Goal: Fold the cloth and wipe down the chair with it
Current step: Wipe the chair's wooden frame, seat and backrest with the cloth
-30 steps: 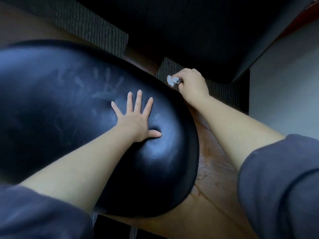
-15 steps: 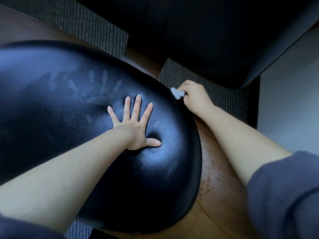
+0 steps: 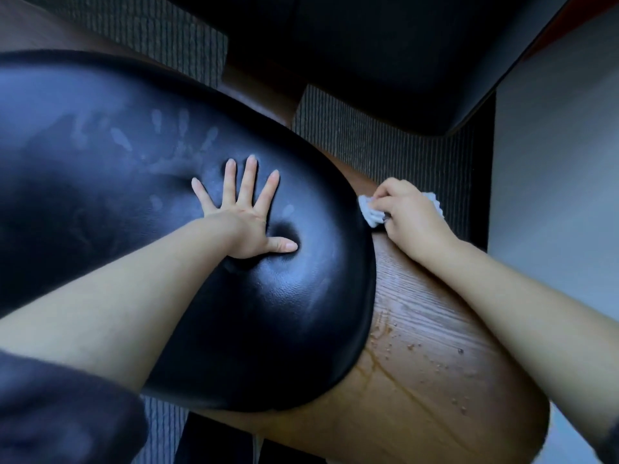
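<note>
The cloth (image 3: 370,214) - small, pale grey-white, bunched into a wad - is sitting in the right hand (image 3: 410,217), whose fingers are curling round it and pressing it to the right edge of the chair (image 3: 284,313)'s black padded seat, beside the wooden rim (image 3: 418,380). The left hand (image 3: 246,222) is lying flat on the seat - fingers spread, holding nothing.

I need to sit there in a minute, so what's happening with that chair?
A person is wiping it down. Their left hand lies spread flat on the black padded seat, bracing it. Their right hand grips a small bunched white cloth against the seat's right edge, where the cushion meets the wooden frame. Faint handprints show on the cushion, and droplets sit on the wood, so it does not look finished.
</note>
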